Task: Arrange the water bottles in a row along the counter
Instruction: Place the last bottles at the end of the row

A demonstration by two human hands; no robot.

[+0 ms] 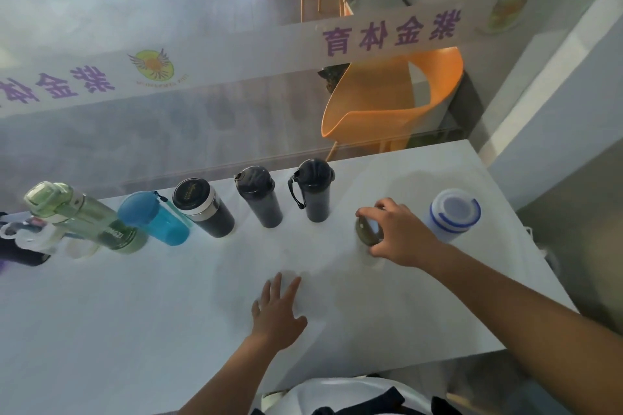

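Observation:
Several bottles stand in a row near the far edge of the white counter (pixel 135 313): a green bottle (pixel 84 216), a blue bottle (pixel 151 217), a black flask with a silver band (pixel 202 205), and two dark bottles (pixel 259 197) (pixel 315 190). My right hand (pixel 396 232) grips a clear bottle with an olive-green lid (pixel 367 231) from above, in line with the row. A white bottle with blue rings (pixel 451 214) stands to its right. My left hand (pixel 278 312) rests flat on the counter, fingers spread.
A glass partition with purple lettering (pixel 387 32) runs along the counter's far edge. An orange chair (pixel 387 101) sits behind it. More bottles (pixel 23 239) crowd the far left edge. The counter's right edge (pixel 526 229) lies just past the white bottle.

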